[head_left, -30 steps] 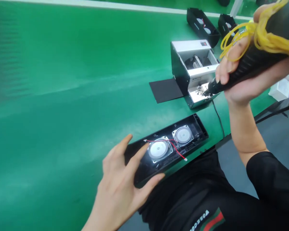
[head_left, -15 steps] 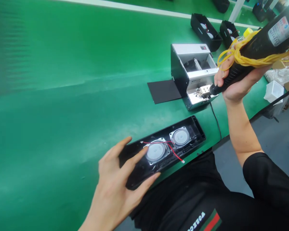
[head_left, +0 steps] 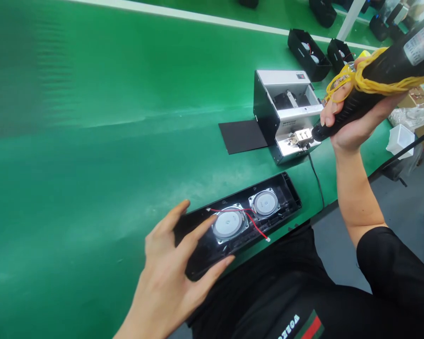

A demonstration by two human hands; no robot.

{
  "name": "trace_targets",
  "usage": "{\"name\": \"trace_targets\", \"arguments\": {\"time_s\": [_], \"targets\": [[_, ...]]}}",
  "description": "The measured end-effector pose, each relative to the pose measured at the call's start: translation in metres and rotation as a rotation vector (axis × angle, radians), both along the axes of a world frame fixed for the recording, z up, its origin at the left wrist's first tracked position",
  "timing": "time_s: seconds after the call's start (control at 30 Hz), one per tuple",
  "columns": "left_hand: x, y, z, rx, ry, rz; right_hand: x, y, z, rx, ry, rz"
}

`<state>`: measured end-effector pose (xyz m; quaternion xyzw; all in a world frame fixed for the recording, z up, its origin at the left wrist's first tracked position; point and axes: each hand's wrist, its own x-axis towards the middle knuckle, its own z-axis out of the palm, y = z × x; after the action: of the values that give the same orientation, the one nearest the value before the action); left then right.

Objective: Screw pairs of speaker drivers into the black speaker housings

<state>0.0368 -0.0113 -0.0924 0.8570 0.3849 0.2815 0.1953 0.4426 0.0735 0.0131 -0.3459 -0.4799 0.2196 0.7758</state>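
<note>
Gripping a thick black cylindrical power screwdriver (head_left: 356, 103), the right hand (head_left: 351, 136) is closed firmly around its ribbed barrel; from my remote seat I see a bundle of thin yellow cord (head_left: 378, 85) looped about the tool just above those fingers. Just ahead of that grip, the screwdriver's nose meets or hovers over the small shiny metal plate (head_left: 304, 135) on the front of a boxy silver-and-black metal machine (head_left: 263, 110); the tip is too small for me to tell which.

The left hand (head_left: 171, 261) is spread wide across the end of a long black rectangular plastic housing (head_left: 289, 188), thumb along its near wall, index finger reaching over the inside. That housing lies open side up on the smooth green work surface (head_left: 109, 165), below and to the left of the right hand's grip. Beside my left index fingertip sits a round grey metal-framed speaker (head_left: 229, 223), with a second matching speaker (head_left: 265, 203) farther from that hand. A thin red wire (head_left: 257, 227) runs across the inside, its small white connector (head_left: 267, 239) out over the near wall. Between the two hands, a flat black rectangular sheet (head_left: 242, 136) lies beside the machine.
</note>
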Motion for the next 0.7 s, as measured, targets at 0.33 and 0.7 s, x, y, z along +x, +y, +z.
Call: {"name": "trace_targets", "arguments": {"time_s": [0.33,0.7], "targets": [[0.001,0.001,0.003,0.022,0.031,-0.023,-0.010,-0.006,0.002,-0.114,-0.001,-0.112],[-0.001,0.000,0.007,0.002,0.052,-0.020,-0.021,-0.017,0.010,-0.010,0.009,-0.036]]}}
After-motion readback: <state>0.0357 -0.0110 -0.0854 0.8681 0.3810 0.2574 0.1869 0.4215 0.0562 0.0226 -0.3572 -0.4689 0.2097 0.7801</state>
